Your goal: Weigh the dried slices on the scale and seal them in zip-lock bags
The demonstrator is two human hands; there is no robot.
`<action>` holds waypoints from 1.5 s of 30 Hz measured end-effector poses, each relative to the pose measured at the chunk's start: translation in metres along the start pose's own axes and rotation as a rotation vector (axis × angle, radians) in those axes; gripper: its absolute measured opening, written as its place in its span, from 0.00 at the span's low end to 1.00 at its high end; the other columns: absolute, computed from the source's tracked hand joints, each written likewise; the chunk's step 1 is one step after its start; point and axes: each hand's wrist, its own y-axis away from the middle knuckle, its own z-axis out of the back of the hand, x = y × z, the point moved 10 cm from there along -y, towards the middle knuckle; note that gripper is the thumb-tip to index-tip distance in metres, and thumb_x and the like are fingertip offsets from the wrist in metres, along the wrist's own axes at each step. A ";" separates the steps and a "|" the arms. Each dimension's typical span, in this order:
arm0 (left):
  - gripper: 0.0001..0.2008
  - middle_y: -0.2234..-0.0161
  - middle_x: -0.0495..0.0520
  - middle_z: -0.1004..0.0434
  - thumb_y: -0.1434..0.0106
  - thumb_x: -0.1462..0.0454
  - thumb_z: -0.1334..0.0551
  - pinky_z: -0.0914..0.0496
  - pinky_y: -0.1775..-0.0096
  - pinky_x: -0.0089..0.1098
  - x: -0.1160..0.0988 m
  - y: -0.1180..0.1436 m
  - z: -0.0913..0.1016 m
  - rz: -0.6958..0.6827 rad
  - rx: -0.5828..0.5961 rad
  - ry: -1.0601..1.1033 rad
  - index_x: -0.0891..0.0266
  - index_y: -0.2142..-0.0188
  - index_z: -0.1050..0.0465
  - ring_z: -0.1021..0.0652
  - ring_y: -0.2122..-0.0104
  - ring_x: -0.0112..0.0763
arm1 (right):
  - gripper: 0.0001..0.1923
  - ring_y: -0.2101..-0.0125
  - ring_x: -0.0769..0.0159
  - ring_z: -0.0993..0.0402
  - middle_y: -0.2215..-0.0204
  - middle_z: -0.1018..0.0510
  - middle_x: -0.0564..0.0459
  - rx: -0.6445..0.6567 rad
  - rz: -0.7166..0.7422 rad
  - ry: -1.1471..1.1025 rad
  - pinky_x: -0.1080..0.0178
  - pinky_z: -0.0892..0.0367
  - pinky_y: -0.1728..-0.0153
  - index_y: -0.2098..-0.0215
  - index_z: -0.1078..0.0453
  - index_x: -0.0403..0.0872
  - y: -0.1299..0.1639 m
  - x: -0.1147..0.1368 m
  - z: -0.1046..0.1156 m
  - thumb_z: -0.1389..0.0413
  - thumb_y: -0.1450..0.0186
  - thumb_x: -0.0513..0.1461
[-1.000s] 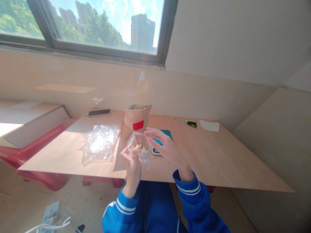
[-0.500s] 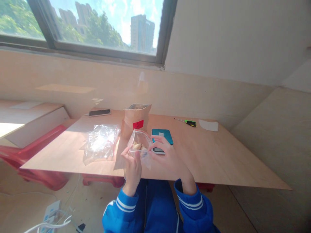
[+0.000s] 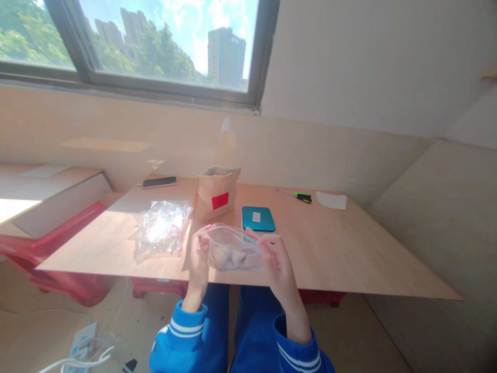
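A clear zip bag [image 3: 254,259] with a red-edged top is stretched between my two hands, above the near edge of the table. Inside its lower part lie a few pale, cream-coloured pieces [image 3: 229,257], too blurred to name. My left hand [image 3: 199,261] pinches the bag's left upper corner, and my right hand [image 3: 276,259] pinches the right one. The bag's mouth is slightly parted. Just behind it, a teal-topped kitchen scale [image 3: 259,219] rests on the table, its front partly hidden by the bag. A brown paper pouch [image 3: 209,199] with a red label stands upright behind my left hand.
A heap of clear plastic bags [image 3: 163,228] lies on the left of the wooden table [image 3: 334,248]. A phone [image 3: 159,182] is at the back left. Screwdrivers [image 3: 301,197] and a white paper piece [image 3: 331,200] lie at the back right. Red stools [image 3: 77,274] stand below.
My right hand has moved right and down, away from the scale's front. The zip bag is now pulled wide between both hands and lowered, its mouth narrower than before.
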 end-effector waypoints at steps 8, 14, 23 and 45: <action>0.24 0.79 0.47 0.32 0.40 0.43 0.43 0.34 0.71 0.27 0.003 0.010 0.010 -0.001 -0.112 -0.106 0.62 0.75 0.31 0.29 0.76 0.29 | 0.10 0.62 0.63 0.22 0.62 0.24 0.50 -0.169 -0.095 0.120 0.64 0.26 0.65 0.58 0.36 0.50 0.009 -0.020 0.018 0.51 0.31 0.47; 0.22 0.78 0.47 0.32 0.35 0.46 0.47 0.35 0.71 0.27 -0.018 0.014 0.014 -0.154 -0.022 -0.332 0.61 0.73 0.31 0.29 0.75 0.29 | 0.18 0.77 0.65 0.24 0.65 0.22 0.51 -0.226 -0.262 -0.061 0.63 0.25 0.78 0.52 0.42 0.52 0.016 -0.043 0.019 0.46 0.35 0.50; 0.24 0.79 0.49 0.27 0.35 0.45 0.49 0.33 0.71 0.28 -0.018 0.017 0.021 -0.093 -0.052 -0.234 0.61 0.72 0.30 0.27 0.77 0.29 | 0.22 0.79 0.65 0.23 0.65 0.20 0.49 -0.245 -0.295 -0.134 0.64 0.28 0.81 0.52 0.38 0.50 0.015 -0.052 0.021 0.43 0.38 0.53; 0.15 0.72 0.49 0.25 0.40 0.50 0.40 0.27 0.69 0.32 -0.003 0.006 0.006 0.084 0.073 -0.064 0.60 0.67 0.32 0.24 0.75 0.30 | 0.23 0.74 0.63 0.25 0.72 0.20 0.50 -0.273 -0.251 -0.009 0.64 0.30 0.74 0.64 0.27 0.46 0.010 -0.060 0.027 0.48 0.37 0.57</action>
